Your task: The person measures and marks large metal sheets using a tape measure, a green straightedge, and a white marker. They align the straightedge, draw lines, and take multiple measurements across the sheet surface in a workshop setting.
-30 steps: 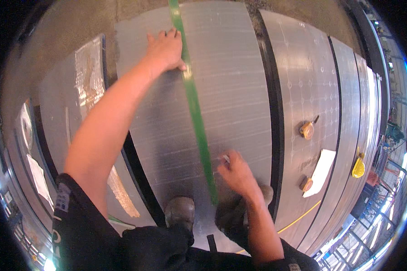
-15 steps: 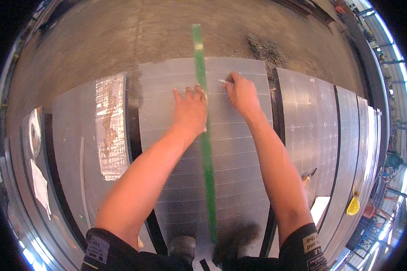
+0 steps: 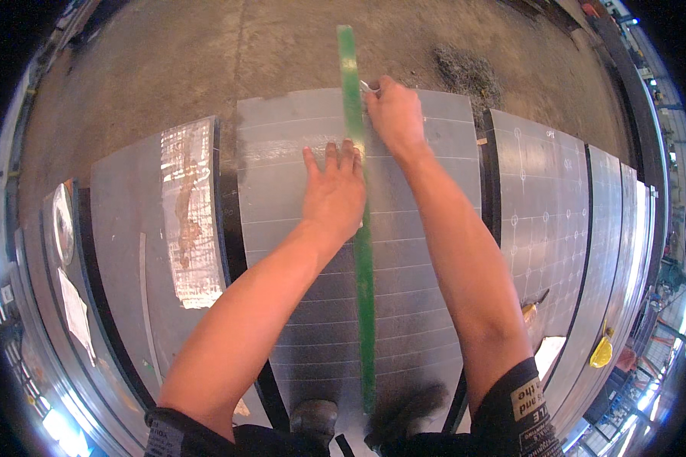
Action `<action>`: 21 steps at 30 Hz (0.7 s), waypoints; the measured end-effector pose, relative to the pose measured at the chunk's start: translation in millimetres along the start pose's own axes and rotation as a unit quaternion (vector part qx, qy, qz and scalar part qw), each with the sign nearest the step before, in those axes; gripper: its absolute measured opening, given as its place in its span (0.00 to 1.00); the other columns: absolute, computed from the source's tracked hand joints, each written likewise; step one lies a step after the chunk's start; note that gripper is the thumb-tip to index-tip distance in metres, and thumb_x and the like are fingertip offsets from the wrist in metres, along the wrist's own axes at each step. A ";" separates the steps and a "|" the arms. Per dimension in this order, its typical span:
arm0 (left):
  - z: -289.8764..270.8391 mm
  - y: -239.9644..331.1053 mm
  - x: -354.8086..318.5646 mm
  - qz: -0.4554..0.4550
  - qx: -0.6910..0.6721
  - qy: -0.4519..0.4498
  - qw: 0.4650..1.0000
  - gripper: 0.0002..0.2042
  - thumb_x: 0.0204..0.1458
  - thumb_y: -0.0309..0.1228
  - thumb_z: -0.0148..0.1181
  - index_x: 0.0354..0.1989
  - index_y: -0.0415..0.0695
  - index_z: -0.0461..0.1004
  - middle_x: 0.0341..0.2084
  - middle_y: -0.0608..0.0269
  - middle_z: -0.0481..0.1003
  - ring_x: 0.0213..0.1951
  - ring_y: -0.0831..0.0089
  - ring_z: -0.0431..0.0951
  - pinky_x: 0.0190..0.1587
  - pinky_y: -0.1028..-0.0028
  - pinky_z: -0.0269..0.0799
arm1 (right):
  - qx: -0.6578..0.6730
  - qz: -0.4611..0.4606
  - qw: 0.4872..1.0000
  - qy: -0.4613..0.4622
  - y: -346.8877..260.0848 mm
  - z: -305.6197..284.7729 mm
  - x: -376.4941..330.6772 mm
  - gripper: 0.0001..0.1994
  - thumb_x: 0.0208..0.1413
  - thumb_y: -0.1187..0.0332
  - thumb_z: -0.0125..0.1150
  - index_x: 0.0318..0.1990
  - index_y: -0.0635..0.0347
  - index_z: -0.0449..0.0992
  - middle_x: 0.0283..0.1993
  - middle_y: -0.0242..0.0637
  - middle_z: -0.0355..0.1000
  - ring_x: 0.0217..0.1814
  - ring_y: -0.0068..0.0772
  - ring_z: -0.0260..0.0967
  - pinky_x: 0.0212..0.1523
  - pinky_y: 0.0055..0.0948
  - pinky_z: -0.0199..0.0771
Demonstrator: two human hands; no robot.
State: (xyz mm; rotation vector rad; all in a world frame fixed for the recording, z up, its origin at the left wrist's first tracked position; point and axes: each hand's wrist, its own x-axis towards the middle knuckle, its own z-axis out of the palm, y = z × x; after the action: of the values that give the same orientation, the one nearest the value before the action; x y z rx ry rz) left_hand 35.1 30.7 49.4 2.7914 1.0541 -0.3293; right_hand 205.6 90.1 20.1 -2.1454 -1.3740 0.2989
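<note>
A long green straightedge (image 3: 365, 305) lies lengthwise along a grey metal plate (image 3: 297, 263) marked with several pale crosswise lines. Its far end sticks out past the plate's far edge. My left hand (image 3: 335, 190) rests on the straightedge with fingers spread, partly covering it and the plate to its left. Just right of the straightedge, by the far edge of the plate, my right hand (image 3: 396, 118) is closed in a pinch around a thin whitish stick (image 3: 367, 87). The stick's tip points toward the straightedge; whether they touch is hard to tell.
Right of a dark gap lies another plate (image 3: 545, 179) with lines and small circles; a yellow tape measure (image 3: 602, 352) sits farther right. At left, a plate bears a whitish, rust-stained patch (image 3: 190, 221) and a thin strip (image 3: 146, 305). My shoe (image 3: 314, 417) shows below.
My right hand has moved farther away from me and closer to the straightedge with the stick. My left hand stays on the straightedge. The whole view has shifted slightly.
</note>
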 end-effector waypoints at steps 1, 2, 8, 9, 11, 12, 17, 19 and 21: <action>0.2 -0.5 0.1 0.002 0.003 -0.002 1.000 0.46 0.43 0.41 0.75 0.70 0.34 0.60 0.71 0.48 0.57 0.71 0.51 0.58 0.70 0.37 0.47 | 0.005 -0.011 1.000 0.000 -1.2 -0.3 -1.5 0.11 0.56 0.65 0.62 0.41 0.64 0.80 0.36 0.57 0.78 0.44 0.62 0.77 0.48 0.51 0.76; 0.6 -0.5 0.7 0.004 0.007 0.006 1.000 0.46 0.42 0.42 0.75 0.70 0.34 0.60 0.71 0.48 0.58 0.71 0.51 0.58 0.70 0.36 0.48 | -0.001 -0.015 1.000 -0.002 -2.0 -0.9 -2.5 0.11 0.56 0.66 0.62 0.41 0.64 0.80 0.36 0.57 0.78 0.44 0.62 0.77 0.47 0.51 0.76; 7.4 -1.0 -0.2 0.004 0.027 0.035 0.999 0.49 0.39 0.47 0.77 0.69 0.35 0.61 0.69 0.50 0.60 0.70 0.52 0.60 0.68 0.35 0.52 | -0.022 -0.025 0.999 -0.033 -11.2 -9.8 -27.2 0.12 0.56 0.66 0.61 0.42 0.65 0.80 0.36 0.58 0.78 0.42 0.61 0.78 0.46 0.50 0.77; 8.1 -1.8 -0.7 0.004 0.024 0.035 0.999 0.50 0.38 0.47 0.77 0.69 0.35 0.61 0.69 0.51 0.61 0.70 0.52 0.60 0.68 0.35 0.52 | -0.028 -0.015 0.998 -0.050 -13.6 -12.4 -36.1 0.12 0.56 0.66 0.60 0.42 0.65 0.80 0.36 0.58 0.78 0.42 0.61 0.78 0.45 0.50 0.77; 9.7 -2.0 -1.2 0.006 0.021 0.040 0.999 0.50 0.38 0.47 0.78 0.69 0.35 0.61 0.69 0.51 0.61 0.70 0.52 0.60 0.68 0.35 0.52 | -0.031 -0.012 0.997 -0.074 -13.8 -19.1 -56.7 0.11 0.55 0.67 0.60 0.40 0.66 0.79 0.36 0.59 0.78 0.41 0.63 0.78 0.44 0.52 0.78; 10.4 -2.1 -0.5 0.008 0.022 0.045 0.999 0.50 0.38 0.47 0.78 0.69 0.36 0.61 0.69 0.51 0.61 0.70 0.52 0.60 0.68 0.35 0.53 | -0.027 -0.018 0.996 -0.081 -12.9 -22.4 -66.7 0.10 0.56 0.68 0.60 0.38 0.67 0.78 0.37 0.61 0.78 0.41 0.64 0.77 0.44 0.54 0.77; 13.4 -3.9 -1.4 0.001 0.017 0.040 0.999 0.54 0.33 0.46 0.80 0.71 0.39 0.58 0.70 0.53 0.60 0.70 0.52 0.59 0.67 0.35 0.54 | -0.019 0.009 0.992 -0.124 -15.4 -37.4 -125.3 0.08 0.55 0.69 0.60 0.36 0.67 0.77 0.36 0.60 0.78 0.40 0.64 0.77 0.43 0.54 0.77; 16.4 -6.1 -0.2 0.000 0.017 0.038 0.999 0.54 0.34 0.46 0.80 0.71 0.38 0.57 0.71 0.54 0.59 0.71 0.52 0.59 0.67 0.35 0.55 | -0.018 0.037 0.989 -0.140 -19.7 -45.7 -153.0 0.10 0.55 0.69 0.61 0.40 0.67 0.78 0.35 0.56 0.78 0.40 0.61 0.78 0.42 0.49 0.78; 16.7 -5.9 0.0 0.000 0.020 0.034 0.999 0.55 0.34 0.47 0.80 0.72 0.38 0.57 0.71 0.53 0.58 0.71 0.52 0.58 0.67 0.35 0.56 | -0.021 0.058 0.986 -0.158 -25.8 -56.8 -183.6 0.08 0.56 0.70 0.61 0.39 0.66 0.77 0.34 0.56 0.78 0.39 0.61 0.77 0.41 0.50 0.77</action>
State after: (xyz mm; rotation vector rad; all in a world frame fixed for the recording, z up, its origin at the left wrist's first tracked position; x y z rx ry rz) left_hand 28.6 31.7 32.9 2.8566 1.0725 -0.2594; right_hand 130.6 -84.2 60.3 -2.2886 -1.4360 0.6871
